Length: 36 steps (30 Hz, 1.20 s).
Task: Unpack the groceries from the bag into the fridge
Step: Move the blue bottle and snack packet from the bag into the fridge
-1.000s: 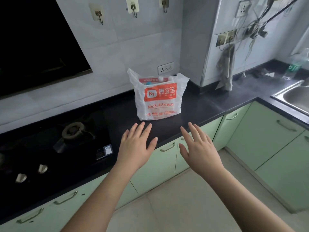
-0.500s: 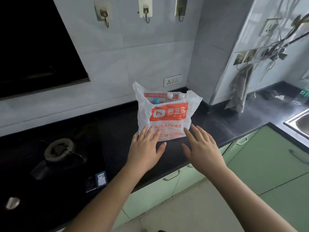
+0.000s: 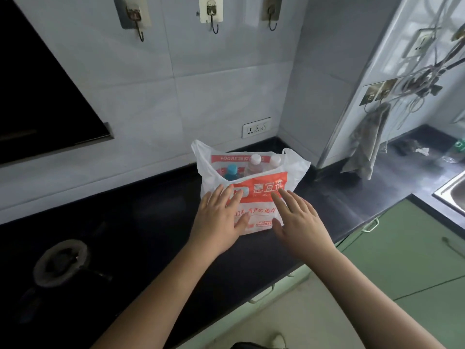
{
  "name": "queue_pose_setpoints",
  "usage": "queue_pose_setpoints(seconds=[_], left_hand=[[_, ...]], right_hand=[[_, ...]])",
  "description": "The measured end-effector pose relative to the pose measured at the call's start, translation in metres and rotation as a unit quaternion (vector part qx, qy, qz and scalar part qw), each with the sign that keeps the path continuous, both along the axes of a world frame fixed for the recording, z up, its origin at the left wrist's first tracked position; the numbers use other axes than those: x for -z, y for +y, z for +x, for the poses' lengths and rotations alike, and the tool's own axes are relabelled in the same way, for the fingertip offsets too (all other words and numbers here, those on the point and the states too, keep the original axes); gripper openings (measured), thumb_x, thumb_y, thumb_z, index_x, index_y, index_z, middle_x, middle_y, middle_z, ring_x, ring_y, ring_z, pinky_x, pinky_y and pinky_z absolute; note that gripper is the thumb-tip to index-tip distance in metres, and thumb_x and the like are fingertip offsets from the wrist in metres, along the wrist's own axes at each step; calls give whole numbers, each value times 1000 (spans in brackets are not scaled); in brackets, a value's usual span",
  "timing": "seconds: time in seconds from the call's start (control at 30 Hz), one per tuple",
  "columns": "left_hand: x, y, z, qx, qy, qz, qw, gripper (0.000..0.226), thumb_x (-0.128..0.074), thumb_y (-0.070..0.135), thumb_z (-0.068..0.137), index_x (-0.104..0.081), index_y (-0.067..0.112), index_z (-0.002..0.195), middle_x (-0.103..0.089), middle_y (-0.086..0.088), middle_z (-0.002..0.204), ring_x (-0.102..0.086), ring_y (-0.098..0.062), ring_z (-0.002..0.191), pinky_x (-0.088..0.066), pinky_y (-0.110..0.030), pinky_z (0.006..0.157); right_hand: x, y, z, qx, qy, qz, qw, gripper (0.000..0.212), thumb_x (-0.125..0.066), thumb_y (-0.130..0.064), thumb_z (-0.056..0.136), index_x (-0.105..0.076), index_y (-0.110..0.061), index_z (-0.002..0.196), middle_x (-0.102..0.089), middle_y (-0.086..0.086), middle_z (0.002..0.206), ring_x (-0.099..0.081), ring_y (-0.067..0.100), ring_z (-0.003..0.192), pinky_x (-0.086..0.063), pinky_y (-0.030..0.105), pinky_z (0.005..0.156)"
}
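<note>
I see the white plastic bag [image 3: 251, 195] with the orange print standing upright on the black bench [image 3: 161, 217], near the corner of the tiled wall and just below the wall socket [image 3: 256, 127]. Its mouth is open, and inside I can see a bottle with a blue cap [image 3: 232, 170] and two bottles with white caps [image 3: 255, 159].

Compared with half a second ago, both hands have moved forward. Before, the fingertips only reached the lower edge of the bag; now the left hand [image 3: 221, 217] lies over the left part of the front face, with its fingers up on the orange print, and the right hand [image 3: 299, 220] covers the lower right part, its fingers also reaching the orange band. I cannot tell for sure if the palms press the plastic or only stay just in front of it. The grip of each hand is wide: the fingers are straight and a little spread, and nothing is held in either one.

The view also came closer and lower than before, so the bag looks larger. The bag itself seems to stand in the same place on the bench.

At the left the gas burner [image 3: 61, 260] is seen, and at the right a grey cloth [image 3: 367, 144] hangs from a hook, with green cabinet doors [image 3: 407, 250] under the bench.
</note>
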<state>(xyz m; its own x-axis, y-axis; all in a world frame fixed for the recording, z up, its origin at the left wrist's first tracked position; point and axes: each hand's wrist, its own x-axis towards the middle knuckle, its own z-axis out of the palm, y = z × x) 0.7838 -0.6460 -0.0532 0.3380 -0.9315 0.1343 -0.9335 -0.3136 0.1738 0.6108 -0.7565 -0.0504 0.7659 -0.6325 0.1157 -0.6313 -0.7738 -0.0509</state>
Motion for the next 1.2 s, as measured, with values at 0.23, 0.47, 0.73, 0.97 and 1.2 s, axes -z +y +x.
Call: queue_pose_setpoints(seconds=[0.23, 0.47, 0.73, 0.97, 1.2], left_hand=[[-23, -53, 20, 10, -30, -31, 999, 59, -33, 48, 102, -26, 20, 153, -28, -4, 160, -18, -22, 149, -7, -39, 121], [-24, -93, 37, -3, -24, 45, 999, 51, -41, 34, 100, -37, 18, 148, -38, -2, 154, -30, -18, 144, -16, -39, 122], [6, -95, 38, -2, 9, 96, 995, 22, -41, 31, 97, -60, 21, 95, -62, 9, 96, -58, -11, 95, -42, -32, 97], [30, -99, 34, 53, 64, 151, 985, 16, -41, 26, 97, -55, 19, 92, -64, 4, 100, -58, -15, 97, -41, -32, 99], [51, -106, 29, 3, 151, 276, 949, 32, -43, 30, 98, -43, 22, 130, -61, -6, 124, -61, -25, 101, -51, -38, 77]], right_hand=[[10, -53, 48, -52, -59, -21, 997, 52, -54, -19, 89, -45, -10, 140, -47, 10, 145, -41, 29, 135, -31, 43, 111], [22, -108, 68, -116, -61, 20, 991, 52, -53, -19, 91, -42, -12, 142, -46, 9, 146, -40, 29, 136, -32, 47, 113], [43, -141, 66, -164, -10, 56, 985, 52, -20, -44, 95, -67, -22, 96, -63, -5, 87, -59, 19, 78, -51, 37, 82], [69, -151, 62, -208, 17, 46, 977, 52, -33, -40, 94, -68, -18, 63, -59, -5, 65, -56, 18, 61, -54, 34, 73], [76, -152, 60, -227, 97, 148, 958, 48, -31, -44, 100, -70, -16, 97, -68, -4, 97, -61, 15, 88, -38, 25, 98]])
